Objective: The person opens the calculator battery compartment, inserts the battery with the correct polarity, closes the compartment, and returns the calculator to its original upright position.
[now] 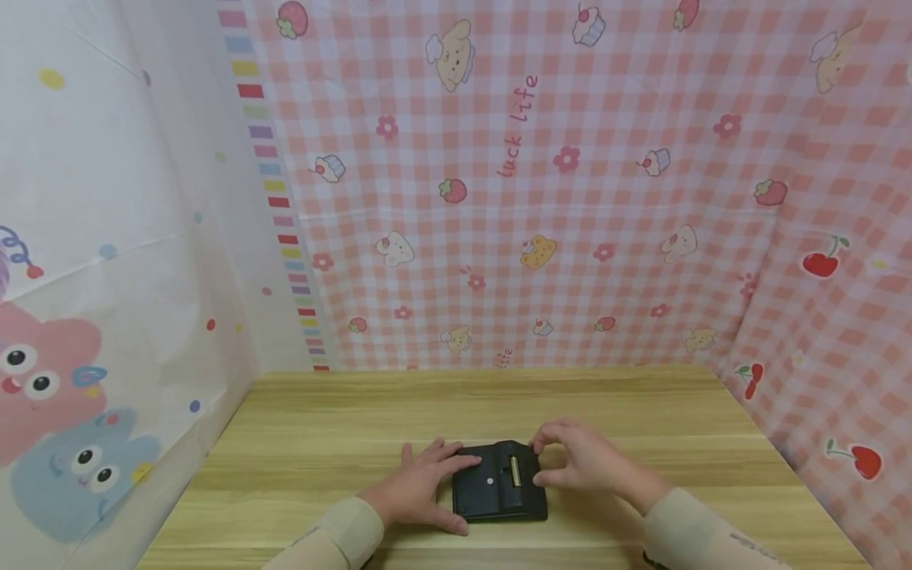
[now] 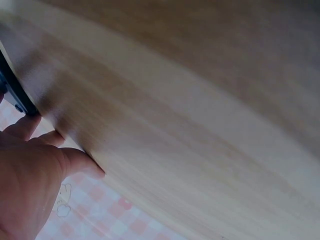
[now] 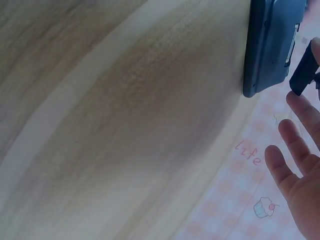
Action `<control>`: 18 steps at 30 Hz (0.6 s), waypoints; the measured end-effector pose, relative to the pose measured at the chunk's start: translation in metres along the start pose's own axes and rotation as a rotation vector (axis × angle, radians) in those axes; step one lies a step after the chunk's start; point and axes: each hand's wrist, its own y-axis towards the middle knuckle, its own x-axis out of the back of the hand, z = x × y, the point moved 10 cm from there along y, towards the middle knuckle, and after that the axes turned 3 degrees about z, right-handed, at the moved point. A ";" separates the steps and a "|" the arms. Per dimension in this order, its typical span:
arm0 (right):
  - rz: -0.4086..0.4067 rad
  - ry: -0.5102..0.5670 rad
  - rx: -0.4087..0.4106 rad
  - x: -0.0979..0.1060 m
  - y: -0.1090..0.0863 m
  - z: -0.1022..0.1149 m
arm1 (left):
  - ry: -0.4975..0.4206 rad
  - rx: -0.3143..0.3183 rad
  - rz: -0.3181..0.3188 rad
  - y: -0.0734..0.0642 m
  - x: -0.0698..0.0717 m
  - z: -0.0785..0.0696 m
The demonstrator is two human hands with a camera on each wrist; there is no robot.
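Note:
A flat black device (image 1: 479,495), shaped like a desk calculator, lies on the table with its back up. In its raised end an open battery slot shows a gold-coloured battery (image 1: 516,471). My left hand (image 1: 420,491) spreads over the left side of the device, fingers on its back and thumb at the near edge. In the right wrist view my right hand (image 3: 305,165) pinches a small black battery cover (image 3: 303,70) between thumb and index finger, just off the device's end. The other fingers of that hand stand loosely extended. In the head view the cover is mostly hidden by the fingers.
The wooden table (image 1: 321,419) reaches back to a pink checked cloth (image 1: 456,293) hung behind it. White cloth with cartoon figures (image 1: 142,237) hangs at the left, and more checked cloth at the right.

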 end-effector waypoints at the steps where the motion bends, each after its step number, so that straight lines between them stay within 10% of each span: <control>1: 0.008 0.005 -0.005 -0.001 0.001 0.000 | 0.000 0.000 0.001 0.000 0.000 0.000; 18: 0.029 -0.022 0.003 -0.011 0.006 0.004 | 0.004 0.010 0.006 -0.002 0.002 -0.002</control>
